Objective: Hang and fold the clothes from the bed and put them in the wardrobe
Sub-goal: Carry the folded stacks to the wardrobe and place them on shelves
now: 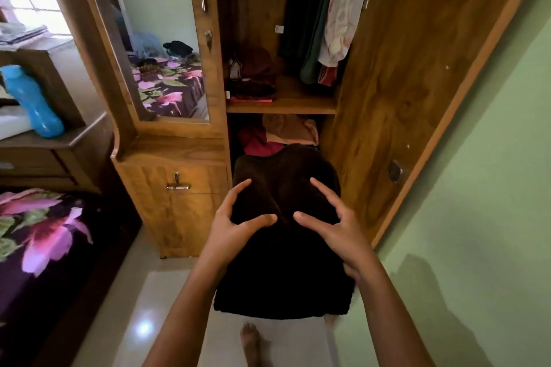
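Both hands are on a folded dark garment [283, 277] in front of the open wardrobe [253, 9]. The left hand [235, 223] and right hand [334, 223] each grasp it with thumb and forefinger spread on top (the other fingers are lost in the cloth, so I cannot tell how they sit). The garment hangs in the air at the mouth of the wardrobe's lower compartment, not yet set down.

To place it well, I would keep it level so the fold holds. I would slide it in flat rather than drop it, then let go only once it rests on something even.

That is the difficulty. The lower compartment already holds a loose heap [283, 134] of red and tan clothes, which could tip or crumple the fold. The shelf [292, 106] above it carries a neat maroon stack [253, 80] with bare wood beside it, under the hanging clothes [328, 24], and looks the tidier spot.

The wardrobe's door [417, 83] stands open to the right and its mirror [161, 53] is to the left. Further left of the wardrobe are a desk [74, 135] with a blue bottle [32, 101] and the floral bed [44, 232].
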`<state>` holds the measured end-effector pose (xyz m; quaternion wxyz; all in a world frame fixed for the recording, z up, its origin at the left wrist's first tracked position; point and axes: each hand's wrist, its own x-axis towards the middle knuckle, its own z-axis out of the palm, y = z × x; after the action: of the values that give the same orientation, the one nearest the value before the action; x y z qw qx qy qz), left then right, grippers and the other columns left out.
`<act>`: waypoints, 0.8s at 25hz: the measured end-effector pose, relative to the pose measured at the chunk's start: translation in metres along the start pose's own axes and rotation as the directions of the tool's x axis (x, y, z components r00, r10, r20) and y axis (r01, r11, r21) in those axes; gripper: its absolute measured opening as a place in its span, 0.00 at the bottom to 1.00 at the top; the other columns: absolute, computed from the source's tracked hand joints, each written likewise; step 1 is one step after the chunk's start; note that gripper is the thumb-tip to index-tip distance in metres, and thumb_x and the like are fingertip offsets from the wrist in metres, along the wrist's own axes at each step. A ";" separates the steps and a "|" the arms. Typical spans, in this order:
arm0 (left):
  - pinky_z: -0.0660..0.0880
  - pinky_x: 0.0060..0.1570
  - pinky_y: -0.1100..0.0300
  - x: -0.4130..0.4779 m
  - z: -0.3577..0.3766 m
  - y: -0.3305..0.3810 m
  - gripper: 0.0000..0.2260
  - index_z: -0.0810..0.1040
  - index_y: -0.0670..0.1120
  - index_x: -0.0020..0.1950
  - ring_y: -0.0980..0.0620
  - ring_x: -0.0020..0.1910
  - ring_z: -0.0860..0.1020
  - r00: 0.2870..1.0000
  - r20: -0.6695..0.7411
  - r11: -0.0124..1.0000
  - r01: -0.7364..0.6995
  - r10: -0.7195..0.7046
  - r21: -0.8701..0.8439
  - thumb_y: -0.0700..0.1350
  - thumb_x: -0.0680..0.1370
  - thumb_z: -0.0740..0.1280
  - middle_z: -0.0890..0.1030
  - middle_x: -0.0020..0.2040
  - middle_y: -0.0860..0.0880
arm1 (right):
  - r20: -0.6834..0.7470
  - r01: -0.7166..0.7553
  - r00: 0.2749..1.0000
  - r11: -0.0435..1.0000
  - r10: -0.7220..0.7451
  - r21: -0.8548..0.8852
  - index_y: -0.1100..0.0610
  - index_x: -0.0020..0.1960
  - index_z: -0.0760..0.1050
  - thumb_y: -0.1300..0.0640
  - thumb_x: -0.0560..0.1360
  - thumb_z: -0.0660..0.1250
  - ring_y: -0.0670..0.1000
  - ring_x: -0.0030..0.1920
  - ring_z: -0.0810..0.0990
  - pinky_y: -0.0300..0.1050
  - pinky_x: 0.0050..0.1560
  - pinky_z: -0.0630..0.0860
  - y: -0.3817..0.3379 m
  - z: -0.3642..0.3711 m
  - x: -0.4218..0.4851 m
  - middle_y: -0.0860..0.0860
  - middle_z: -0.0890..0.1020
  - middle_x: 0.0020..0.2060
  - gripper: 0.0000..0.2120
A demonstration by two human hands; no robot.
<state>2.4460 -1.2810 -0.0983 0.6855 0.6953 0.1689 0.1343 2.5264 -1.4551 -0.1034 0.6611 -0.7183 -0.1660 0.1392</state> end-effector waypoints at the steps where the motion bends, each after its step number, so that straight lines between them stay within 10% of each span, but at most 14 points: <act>1: 0.73 0.44 0.65 0.028 0.002 0.000 0.30 0.69 0.61 0.66 0.61 0.53 0.72 1.000 0.011 1.000 -0.008 0.008 -0.005 0.43 0.68 0.75 0.70 0.56 0.60 | -0.008 0.008 1.000 1.000 -0.007 0.006 0.39 0.67 0.69 0.56 0.69 0.75 0.41 0.65 0.65 0.41 0.62 0.70 0.001 -0.001 0.027 0.38 0.68 0.63 0.31; 5: 0.72 0.43 0.67 0.138 0.002 0.009 0.30 0.69 0.64 0.64 0.64 0.52 0.71 0.998 0.038 0.998 -0.052 0.053 -0.023 0.44 0.68 0.75 0.69 0.55 0.64 | -0.033 0.056 0.998 0.998 -0.056 0.018 0.35 0.64 0.71 0.54 0.67 0.76 0.44 0.68 0.68 0.52 0.64 0.73 0.003 -0.004 0.135 0.31 0.69 0.59 0.30; 8: 0.75 0.43 0.70 0.225 -0.002 0.033 0.31 0.71 0.63 0.63 0.64 0.52 0.75 0.991 0.012 0.991 -0.132 0.132 0.005 0.45 0.65 0.78 0.74 0.57 0.61 | -0.048 0.116 0.992 0.993 -0.115 0.022 0.35 0.63 0.71 0.56 0.68 0.75 0.34 0.60 0.71 0.38 0.53 0.79 -0.021 -0.003 0.220 0.26 0.67 0.55 0.29; 13: 0.76 0.50 0.64 0.359 -0.013 0.083 0.33 0.71 0.66 0.62 0.61 0.55 0.76 0.976 -0.008 0.975 -0.217 0.218 0.049 0.50 0.61 0.79 0.76 0.59 0.58 | -0.029 0.207 0.978 0.978 -0.206 0.023 0.32 0.61 0.73 0.53 0.65 0.77 0.44 0.65 0.73 0.52 0.60 0.77 -0.064 0.002 0.358 0.36 0.72 0.62 0.30; 20: 0.70 0.65 0.51 0.495 -0.027 0.133 0.34 0.67 0.65 0.66 0.53 0.64 0.70 0.948 -0.086 0.933 -0.282 0.308 0.225 0.50 0.65 0.78 0.71 0.64 0.56 | -0.013 0.339 0.941 0.940 -0.338 0.044 0.36 0.62 0.73 0.53 0.65 0.77 0.45 0.66 0.72 0.47 0.60 0.77 -0.092 0.018 0.517 0.42 0.73 0.66 0.29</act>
<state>2.8905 -1.0496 0.0130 0.5691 0.7718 0.1165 0.2587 2.9821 -1.2145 -0.0036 0.6918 -0.6642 -0.2822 0.0255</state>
